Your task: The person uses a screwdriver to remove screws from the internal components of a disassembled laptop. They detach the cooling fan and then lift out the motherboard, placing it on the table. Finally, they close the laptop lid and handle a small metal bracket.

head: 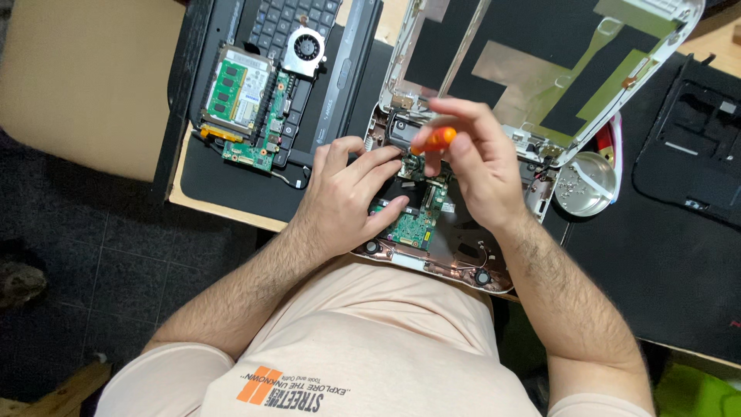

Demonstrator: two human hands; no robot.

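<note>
Open laptop point(455, 255): lower centre of the frame, base bared, lid tilted toward upper right.
Green board point(413, 225): centre, inside the base.
Left hand point(347, 197): centre, fingers spread narrow, pressing on the board.
Right hand point(475, 158): centre right, fingers pinched round the screwdriver.
Metal dish point(587, 184): right, holding small screws.
Orange screwdriver point(434, 140): centre, above the board.

place: electronics repair bench | evidence: opened laptop point(432, 208), loose circuit board point(251, 108), screw dish point(584, 184)
</note>
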